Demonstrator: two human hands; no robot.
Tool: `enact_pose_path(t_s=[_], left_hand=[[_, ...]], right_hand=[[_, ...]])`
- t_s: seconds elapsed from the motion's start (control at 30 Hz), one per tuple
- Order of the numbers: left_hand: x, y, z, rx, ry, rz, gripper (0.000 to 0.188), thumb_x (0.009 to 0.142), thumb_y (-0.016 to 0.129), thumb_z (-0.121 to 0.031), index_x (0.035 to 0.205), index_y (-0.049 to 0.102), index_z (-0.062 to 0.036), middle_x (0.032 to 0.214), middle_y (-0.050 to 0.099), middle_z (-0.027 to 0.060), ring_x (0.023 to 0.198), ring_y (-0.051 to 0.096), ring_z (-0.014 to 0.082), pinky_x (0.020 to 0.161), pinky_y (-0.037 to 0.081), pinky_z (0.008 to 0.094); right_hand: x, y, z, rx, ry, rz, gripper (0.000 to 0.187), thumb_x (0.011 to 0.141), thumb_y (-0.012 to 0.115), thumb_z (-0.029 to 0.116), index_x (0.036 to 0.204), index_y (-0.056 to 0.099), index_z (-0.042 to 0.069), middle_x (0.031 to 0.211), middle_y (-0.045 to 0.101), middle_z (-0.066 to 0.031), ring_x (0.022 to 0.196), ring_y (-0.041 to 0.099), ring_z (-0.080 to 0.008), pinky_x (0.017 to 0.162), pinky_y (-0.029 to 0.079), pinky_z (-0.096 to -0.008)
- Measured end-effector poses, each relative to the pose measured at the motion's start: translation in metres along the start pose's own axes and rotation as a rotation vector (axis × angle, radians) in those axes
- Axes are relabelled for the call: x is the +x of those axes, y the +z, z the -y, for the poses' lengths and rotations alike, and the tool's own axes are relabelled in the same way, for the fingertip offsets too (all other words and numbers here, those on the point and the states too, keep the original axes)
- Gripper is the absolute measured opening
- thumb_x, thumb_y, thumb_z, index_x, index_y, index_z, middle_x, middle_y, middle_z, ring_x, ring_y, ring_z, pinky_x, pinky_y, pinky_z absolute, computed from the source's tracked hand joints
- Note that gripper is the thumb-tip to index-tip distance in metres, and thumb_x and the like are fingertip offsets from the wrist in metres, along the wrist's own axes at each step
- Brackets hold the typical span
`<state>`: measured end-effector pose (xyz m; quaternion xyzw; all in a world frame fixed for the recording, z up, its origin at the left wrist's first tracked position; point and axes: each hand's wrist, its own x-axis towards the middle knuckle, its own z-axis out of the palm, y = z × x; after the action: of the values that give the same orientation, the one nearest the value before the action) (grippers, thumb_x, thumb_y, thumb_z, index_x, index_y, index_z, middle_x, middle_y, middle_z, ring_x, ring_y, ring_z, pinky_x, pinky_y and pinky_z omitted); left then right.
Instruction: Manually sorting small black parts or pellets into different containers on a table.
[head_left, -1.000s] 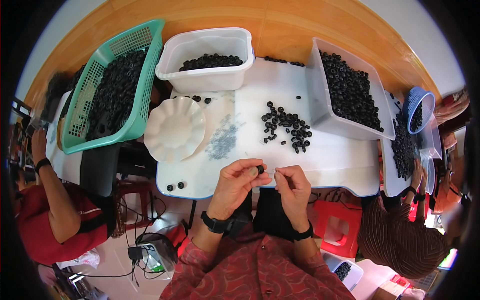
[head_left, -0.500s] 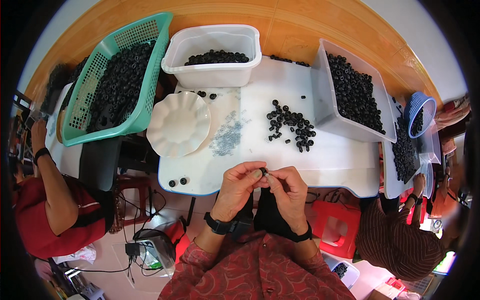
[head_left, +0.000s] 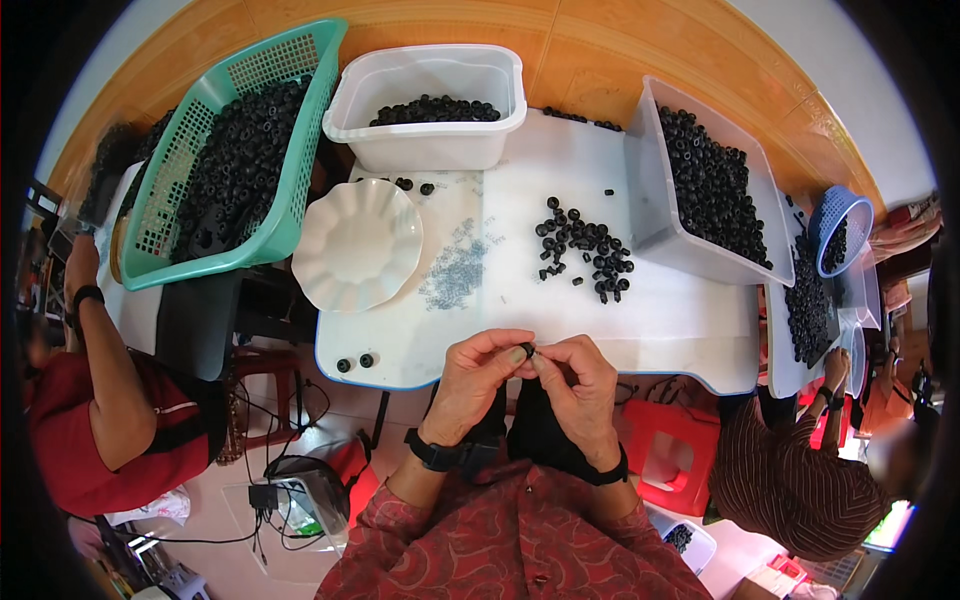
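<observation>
Head view, left hand (head_left: 470,383) pinching small black part (head_left: 528,349), right hand (head_left: 583,390) pinched closed against it, wrists apart

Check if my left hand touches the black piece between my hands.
Touching: the head view shows your left hand pinching the black piece between thumb and fingers.

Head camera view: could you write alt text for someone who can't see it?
A person's left hand pinches a small black part, the right hand close against it, at the near edge of a white table. Beyond are loose black parts, a scalloped plate and a white tub.
</observation>
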<state>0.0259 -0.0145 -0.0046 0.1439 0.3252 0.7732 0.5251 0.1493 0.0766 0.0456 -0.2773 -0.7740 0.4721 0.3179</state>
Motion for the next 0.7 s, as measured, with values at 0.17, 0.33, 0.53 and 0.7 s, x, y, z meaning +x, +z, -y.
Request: enact_pose_path(t_s=[0.17, 0.33, 0.53, 0.7], left_hand=[[-0.002, -0.001, 0.000, 0.040, -0.020, 0.007, 0.022, 0.094, 0.058, 0.000, 0.115, 0.064, 0.0038, 0.103, 0.068, 0.0134, 0.091, 0.067, 0.0187, 0.084, 0.057, 0.0324], [-0.004, -0.002, 0.000, 0.090, -0.090, -0.001, 0.021, 0.093, 0.062, -0.001, 0.113, 0.065, 0.0039, 0.098, 0.069, 0.0106, 0.085, 0.068, 0.0159, 0.078, 0.056, 0.0264], [-0.009, -0.006, -0.012, 0.201, -0.180, 0.104, 0.021, 0.092, 0.061, -0.001, 0.112, 0.064, 0.0059, 0.097, 0.069, 0.0127, 0.081, 0.069, 0.0180, 0.078, 0.059, 0.0310], [-0.009, -0.008, -0.017, 0.171, -0.220, 0.142, 0.021, 0.092, 0.061, -0.002, 0.112, 0.064, 0.0057, 0.096, 0.069, 0.0127, 0.080, 0.069, 0.0170, 0.076, 0.060, 0.0317]], right_hand=[[0.004, -0.007, 0.004, -0.067, 0.041, 0.072, 0.008, 0.084, 0.069, -0.002, 0.090, 0.066, 0.001, 0.082, 0.060, -0.0077, 0.072, 0.067, -0.0145, 0.061, 0.052, -0.0241], [0.005, -0.011, 0.002, 0.088, 0.119, 0.130, 0.006, 0.084, 0.070, -0.002, 0.086, 0.064, -0.001, 0.082, 0.062, -0.0071, 0.069, 0.068, -0.0139, 0.061, 0.053, -0.0246], [0.006, -0.027, -0.002, 0.126, 0.283, 0.301, 0.010, 0.083, 0.073, -0.001, 0.086, 0.063, -0.001, 0.078, 0.066, -0.0052, 0.071, 0.066, -0.0094, 0.062, 0.053, -0.0228], [0.008, -0.024, -0.008, 0.383, 0.486, 0.356, 0.010, 0.084, 0.073, 0.002, 0.086, 0.064, -0.001, 0.075, 0.067, -0.0029, 0.069, 0.062, -0.0063, 0.059, 0.048, -0.0199]])
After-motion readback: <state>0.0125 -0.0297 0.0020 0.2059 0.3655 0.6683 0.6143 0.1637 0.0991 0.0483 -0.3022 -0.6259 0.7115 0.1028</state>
